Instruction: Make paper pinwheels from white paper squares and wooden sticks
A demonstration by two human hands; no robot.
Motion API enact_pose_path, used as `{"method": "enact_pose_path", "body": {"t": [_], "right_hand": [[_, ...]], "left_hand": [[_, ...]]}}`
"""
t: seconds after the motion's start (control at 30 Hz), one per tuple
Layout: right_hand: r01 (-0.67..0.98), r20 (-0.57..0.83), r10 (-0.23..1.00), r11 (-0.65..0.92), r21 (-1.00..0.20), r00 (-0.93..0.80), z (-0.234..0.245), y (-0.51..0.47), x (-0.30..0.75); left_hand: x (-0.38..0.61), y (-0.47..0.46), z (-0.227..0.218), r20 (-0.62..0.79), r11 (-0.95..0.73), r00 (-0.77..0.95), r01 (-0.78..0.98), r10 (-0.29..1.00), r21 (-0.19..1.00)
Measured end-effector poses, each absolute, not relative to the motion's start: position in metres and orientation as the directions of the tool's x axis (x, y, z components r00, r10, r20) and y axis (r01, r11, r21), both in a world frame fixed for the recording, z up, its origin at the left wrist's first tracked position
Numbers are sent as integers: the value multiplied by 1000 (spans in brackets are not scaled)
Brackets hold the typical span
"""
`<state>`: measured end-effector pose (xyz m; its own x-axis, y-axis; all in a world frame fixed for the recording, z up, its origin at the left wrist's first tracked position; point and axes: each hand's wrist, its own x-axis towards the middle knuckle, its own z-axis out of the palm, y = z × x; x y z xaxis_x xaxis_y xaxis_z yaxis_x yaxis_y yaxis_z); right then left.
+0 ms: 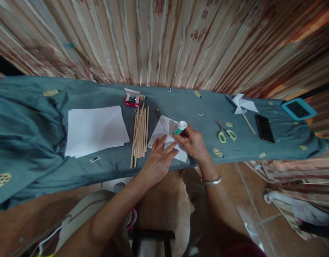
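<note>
My right hand (pixel 194 142) is closed around a small green and white glue tube (pixel 179 128), held tilted over a folded white paper (pixel 164 130). My left hand (pixel 159 159) lies flat with fingers stretched out, pressing the near part of that paper on the blue-grey cloth (pixel 180 107). A bundle of wooden sticks (pixel 140 134) lies just left of the paper.
A stack of white sheets (pixel 96 130) lies at the left. A small red box (pixel 132 98) sits behind the sticks. Green-handled scissors (pixel 223 132), a finished paper pinwheel (pixel 243 107), a black phone (pixel 264 128) and a blue-cased device (pixel 298 109) lie to the right. Striped curtains hang behind.
</note>
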<state>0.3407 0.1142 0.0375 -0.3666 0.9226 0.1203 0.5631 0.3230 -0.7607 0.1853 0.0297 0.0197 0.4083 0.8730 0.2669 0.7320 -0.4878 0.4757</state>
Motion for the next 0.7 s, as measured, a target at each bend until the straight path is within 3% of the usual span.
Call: {"method": "enact_pose_path", "body": {"t": [0.7], "right_hand": [[640, 133, 916, 362, -677, -378, 39, 113, 342]], "left_hand": [[193, 34, 15, 234, -457, 394, 743, 889, 488]]}}
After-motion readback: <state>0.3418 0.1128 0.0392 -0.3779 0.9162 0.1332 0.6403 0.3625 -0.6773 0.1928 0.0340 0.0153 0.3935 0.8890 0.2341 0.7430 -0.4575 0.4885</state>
